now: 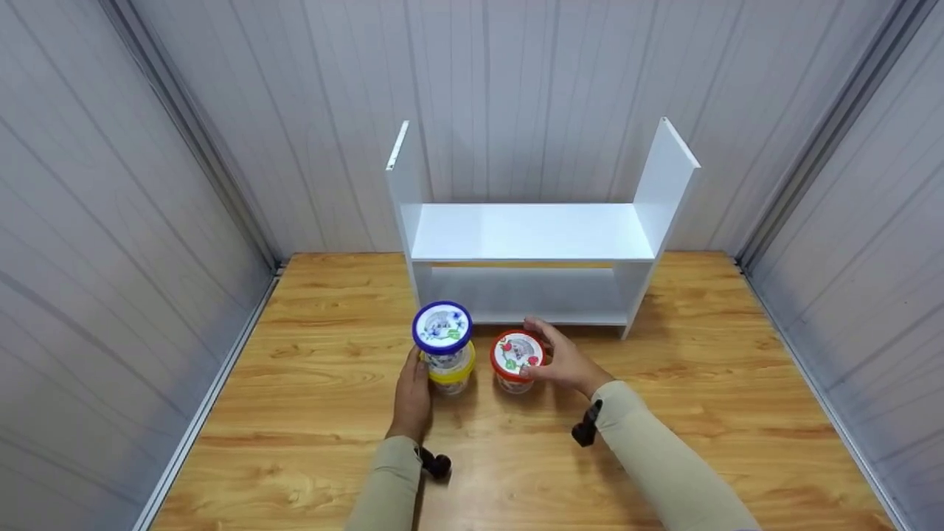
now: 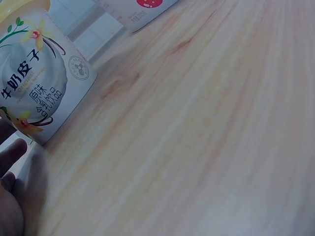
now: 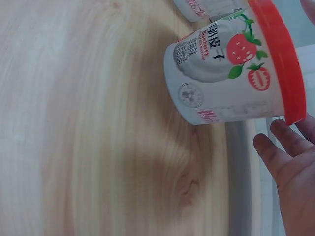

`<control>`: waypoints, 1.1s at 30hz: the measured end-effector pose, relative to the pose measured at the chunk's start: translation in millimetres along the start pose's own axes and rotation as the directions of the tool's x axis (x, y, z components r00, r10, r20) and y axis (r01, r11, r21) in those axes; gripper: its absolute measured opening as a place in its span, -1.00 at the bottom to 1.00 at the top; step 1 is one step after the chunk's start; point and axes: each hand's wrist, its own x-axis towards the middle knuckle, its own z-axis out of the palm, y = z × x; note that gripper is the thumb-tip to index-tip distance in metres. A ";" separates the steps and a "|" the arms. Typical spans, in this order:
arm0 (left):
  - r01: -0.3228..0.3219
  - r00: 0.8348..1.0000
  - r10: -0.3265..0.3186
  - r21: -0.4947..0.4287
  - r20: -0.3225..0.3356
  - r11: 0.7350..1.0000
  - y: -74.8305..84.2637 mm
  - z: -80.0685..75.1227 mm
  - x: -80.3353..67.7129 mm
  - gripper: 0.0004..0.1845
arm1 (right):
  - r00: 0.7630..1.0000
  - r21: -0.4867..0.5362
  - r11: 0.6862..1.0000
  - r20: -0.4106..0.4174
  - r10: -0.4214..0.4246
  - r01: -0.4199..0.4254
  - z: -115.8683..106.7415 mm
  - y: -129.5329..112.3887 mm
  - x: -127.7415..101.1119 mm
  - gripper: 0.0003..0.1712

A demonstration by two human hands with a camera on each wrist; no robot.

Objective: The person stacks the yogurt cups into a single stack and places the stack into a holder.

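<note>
A red-lidded strawberry cup (image 1: 518, 352) stands in front of the shelf, and my right hand (image 1: 564, 360) holds it with thumb and fingers at opposite sides of its lid. The right wrist view shows its printed side (image 3: 221, 73) and my other fingers (image 3: 283, 152) spread below the lid. To the left, a blue-lidded cup (image 1: 442, 327) is stacked on a yellow-lidded cup (image 1: 451, 377). My left hand (image 1: 413, 394) rests along the left side of that lower cup, its fingers extended. In the left wrist view the yellow-lidded cup's vanilla-flower print (image 2: 42, 73) shows.
A white two-level shelf (image 1: 531, 232) with upright side panels stands behind the cups. Wood-grain table (image 1: 324, 354) surrounds them. Pale panelled walls (image 1: 516, 96) enclose the back and both sides. A dark camera mount sits on each wrist.
</note>
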 end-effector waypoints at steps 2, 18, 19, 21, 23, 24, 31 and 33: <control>-0.001 1.000 0.001 -0.007 -0.009 1.000 -8.8 1.5 1.7 -0.47 | 1.000 -0.007 1.000 0.001 0.010 -0.010 0.3 2.3 -1.2 0.16; 0.003 1.000 -0.003 -0.020 -0.001 1.000 -9.9 1.0 1.3 -0.42 | 0.997 0.048 0.997 -0.022 0.068 -0.067 9.8 18.6 -8.1 0.20; 0.008 1.000 -0.008 -0.022 -0.004 1.000 -9.8 1.1 0.9 -0.42 | 0.997 0.051 0.996 -0.022 0.070 -0.069 10.3 18.8 -8.2 0.20; 0.008 1.000 -0.008 -0.025 -0.004 1.000 -9.4 1.2 0.3 -0.43 | 0.997 0.048 0.996 -0.021 0.078 -0.077 10.7 17.3 -8.8 0.20; 0.006 1.000 -0.006 -0.027 -0.002 1.000 -8.9 1.4 -0.3 -0.43 | 0.996 0.047 0.995 -0.015 0.088 -0.087 10.0 12.6 -10.3 0.20; 0.008 1.000 -0.008 -0.024 -0.002 1.000 -9.3 1.6 -0.3 -0.43 | 0.996 0.049 0.995 -0.010 0.091 -0.091 9.4 8.2 -11.6 0.19; 0.005 1.000 -0.005 -0.021 -0.004 1.000 -9.0 1.8 0.6 -0.44 | 0.997 0.073 0.994 -0.001 0.080 -0.080 6.0 -18.7 -20.2 0.13; 0.006 1.000 -0.006 -0.013 -0.006 1.000 -9.7 1.8 0.9 -0.44 | 0.997 0.080 0.994 -0.002 0.080 -0.080 5.7 -20.4 -20.7 0.13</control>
